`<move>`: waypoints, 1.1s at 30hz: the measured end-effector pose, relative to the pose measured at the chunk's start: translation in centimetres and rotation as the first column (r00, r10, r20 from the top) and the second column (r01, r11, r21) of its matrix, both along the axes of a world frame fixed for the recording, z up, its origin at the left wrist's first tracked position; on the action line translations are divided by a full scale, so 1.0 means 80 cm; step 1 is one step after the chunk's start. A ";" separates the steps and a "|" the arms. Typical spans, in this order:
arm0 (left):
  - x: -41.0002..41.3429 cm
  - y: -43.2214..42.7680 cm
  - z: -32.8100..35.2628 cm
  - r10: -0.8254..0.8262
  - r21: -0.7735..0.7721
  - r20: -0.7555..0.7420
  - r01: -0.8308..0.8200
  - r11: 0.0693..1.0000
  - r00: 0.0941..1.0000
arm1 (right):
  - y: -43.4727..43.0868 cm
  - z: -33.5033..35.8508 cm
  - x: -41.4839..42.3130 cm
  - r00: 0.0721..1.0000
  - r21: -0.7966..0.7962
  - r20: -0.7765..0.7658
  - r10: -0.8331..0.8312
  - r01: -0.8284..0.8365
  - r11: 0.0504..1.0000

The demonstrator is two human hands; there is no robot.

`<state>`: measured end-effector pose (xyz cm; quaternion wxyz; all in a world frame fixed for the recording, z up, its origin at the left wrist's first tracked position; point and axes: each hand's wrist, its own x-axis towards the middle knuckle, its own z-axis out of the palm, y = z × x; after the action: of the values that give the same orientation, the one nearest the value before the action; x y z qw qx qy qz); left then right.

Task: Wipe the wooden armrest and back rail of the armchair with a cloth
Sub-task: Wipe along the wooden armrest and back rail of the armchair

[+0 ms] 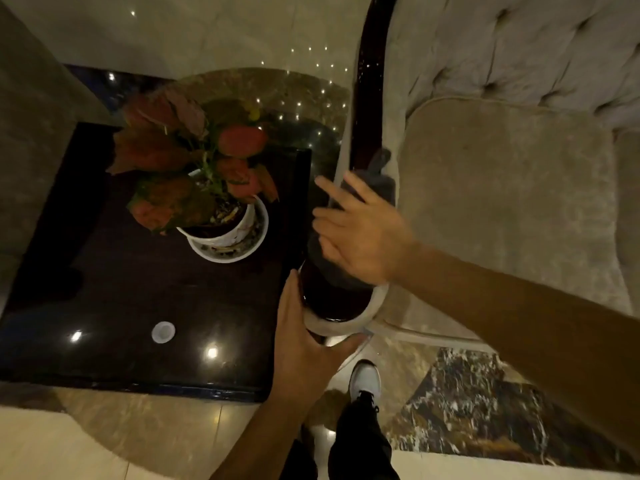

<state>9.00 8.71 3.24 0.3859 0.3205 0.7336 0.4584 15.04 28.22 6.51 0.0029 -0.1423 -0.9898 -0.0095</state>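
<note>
Seen from above, a person stands at the front corner of an armchair (502, 188) with pale tufted upholstery. Its dark, glossy wooden armrest (369, 109) runs away from the viewer and ends in a rounded front close to the body. A dark grey cloth (377, 183) lies draped over the armrest. The right hand (363, 233) presses flat on the cloth, fingers spread — it is pushing down, not gripping. The left hand (304, 341) is open and cupped around the armrest's rounded front end, thumb up along the wood's left side, holding nothing else. Just left of the chair stands a glossy black table (138, 306) carrying a red-leaved plant (187, 168) in a white pot (239, 230) and a small white disc (163, 331). One white shoe (365, 379) shows below on the marble floor (460, 403).
</note>
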 end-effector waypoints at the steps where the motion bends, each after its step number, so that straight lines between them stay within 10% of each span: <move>1: 0.001 0.008 0.011 0.010 -0.030 -0.088 -0.013 0.999 0.996 | 0.022 0.005 -0.006 1.000 0.045 0.010 0.001 -0.002 0.999; 6: -0.003 0.117 0.058 -0.157 -0.146 -0.419 0.105 0.984 0.894 | 0.094 0.013 -0.013 0.965 0.027 -0.248 0.086 -0.082 0.996; 19: -0.034 0.377 0.088 -0.009 -0.289 -0.498 -0.156 0.945 0.867 | 0.350 0.044 -0.081 0.969 -0.252 -0.240 -0.052 -0.011 0.968; 33: -0.114 0.668 0.092 -0.231 -0.399 -0.522 0.004 0.917 0.821 | 0.612 0.091 -0.120 0.993 0.190 -0.114 -0.035 0.056 0.980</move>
<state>-0.10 62.11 10.61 0.2372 0.4045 0.8671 0.1681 5.45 77.15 13.82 0.0709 -0.1644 -0.9790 -0.0974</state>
